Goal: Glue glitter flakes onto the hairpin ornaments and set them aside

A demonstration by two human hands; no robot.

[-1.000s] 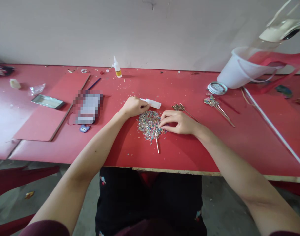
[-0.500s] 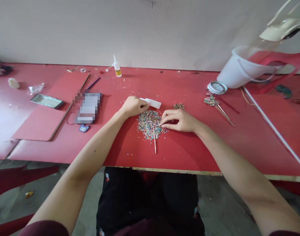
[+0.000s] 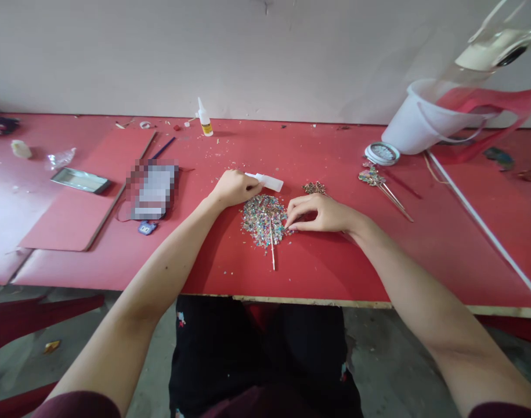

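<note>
A heap of small multicoloured glittering flakes [image 3: 260,223] lies on the red table. On the heap rests a gold hairpin [image 3: 273,249], its stem pointing toward me. My left hand [image 3: 235,188] is closed around the nozzle end of a small white bottle [image 3: 272,183], held sideways at the heap's far edge. At the heap's right side, my right hand [image 3: 320,213] pinches thin metal tweezers [image 3: 284,230], mostly hidden by the fingers, with the tip down by the flakes. Behind that hand is another gold hair ornament [image 3: 314,187], partly covered.
A glue bottle [image 3: 205,119] stands near the wall. On the right are a decorated hairpin [image 3: 380,183], a round white container [image 3: 382,154] and a white bucket [image 3: 411,122]. To the left lie a blurred phone-like item [image 3: 154,191] and a small tray [image 3: 80,181].
My right hand has shifted slightly, and its tip has drawn back to the heap's right edge. The left hand keeps its hold on the bottle. The whole view has moved a little.
</note>
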